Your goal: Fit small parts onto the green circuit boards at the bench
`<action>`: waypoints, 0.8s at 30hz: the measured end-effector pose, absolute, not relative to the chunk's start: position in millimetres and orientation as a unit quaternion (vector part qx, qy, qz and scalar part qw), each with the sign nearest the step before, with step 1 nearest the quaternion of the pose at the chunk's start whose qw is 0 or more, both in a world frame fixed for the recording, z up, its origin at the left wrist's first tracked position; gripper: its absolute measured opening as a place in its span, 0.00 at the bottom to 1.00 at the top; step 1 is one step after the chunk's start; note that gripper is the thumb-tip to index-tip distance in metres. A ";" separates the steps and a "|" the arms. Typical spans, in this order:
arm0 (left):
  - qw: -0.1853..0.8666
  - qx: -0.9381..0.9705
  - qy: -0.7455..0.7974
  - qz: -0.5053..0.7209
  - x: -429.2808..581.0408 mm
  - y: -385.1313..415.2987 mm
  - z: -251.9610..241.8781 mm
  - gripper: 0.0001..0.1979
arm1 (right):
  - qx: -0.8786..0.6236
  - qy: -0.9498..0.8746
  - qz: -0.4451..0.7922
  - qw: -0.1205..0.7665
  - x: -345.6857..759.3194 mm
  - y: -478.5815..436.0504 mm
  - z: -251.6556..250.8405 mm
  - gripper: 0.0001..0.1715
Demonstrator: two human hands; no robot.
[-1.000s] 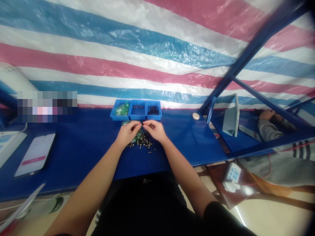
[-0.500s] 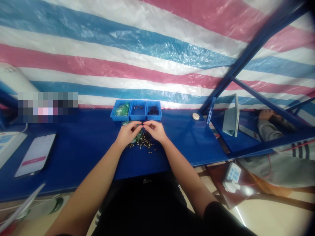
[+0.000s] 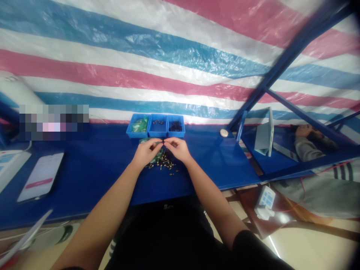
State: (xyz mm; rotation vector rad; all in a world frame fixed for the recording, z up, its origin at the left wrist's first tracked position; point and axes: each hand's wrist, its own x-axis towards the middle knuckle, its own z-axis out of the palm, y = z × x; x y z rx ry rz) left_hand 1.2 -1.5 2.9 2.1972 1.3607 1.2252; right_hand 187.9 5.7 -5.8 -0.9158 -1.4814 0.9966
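Note:
My left hand (image 3: 146, 153) and my right hand (image 3: 178, 149) meet fingertip to fingertip over the blue table, just in front of the bins. Both are pinched closed around a tiny dark piece between them, too small to name. Below my hands lies a pile of small brass-coloured metal parts (image 3: 161, 164), with green plastic and dark bits partly hidden by my fingers. Behind stand three blue bins: the left bin (image 3: 128, 132) holds green bagged pieces, the middle bin (image 3: 157, 134) a few small metal parts, the right bin (image 3: 176, 135) many dark small parts.
A phone (image 3: 42, 176) lies at the left on the blue table (image 3: 104, 157). A round white object (image 3: 224, 133) sits at the right near the blue metal frame (image 3: 253, 99). Beyond it are a tablet (image 3: 264, 133) and another person's hands (image 3: 305, 131). A power strip (image 3: 266, 200) is lower right.
My hands stay in nearly the same place, fingertips still together over the pile. At the right, the red cable by the other person's sleeve has shifted slightly.

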 end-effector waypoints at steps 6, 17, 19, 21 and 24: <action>0.130 0.763 0.466 0.428 0.5 -1.3 2.4 0.14 | -0.387 -0.625 0.417 0.534 187.2 4.8 -4.3 0.17; 0.132 0.763 0.469 0.425 0.9 -1.7 3.1 0.15 | -0.377 -0.628 0.415 0.540 187.9 5.7 -6.4 0.17; 0.134 0.767 0.469 0.417 0.5 -2.0 3.7 0.15 | -0.385 -0.628 0.416 0.534 187.5 5.5 -6.4 0.17; 0.139 0.768 0.471 0.411 0.3 -2.6 4.5 0.16 | -0.394 -0.629 0.414 0.527 187.5 5.3 -6.0 0.18; 0.144 0.763 0.474 0.416 0.5 -3.2 5.1 0.17 | -0.399 -0.629 0.411 0.526 187.9 5.5 -5.6 0.18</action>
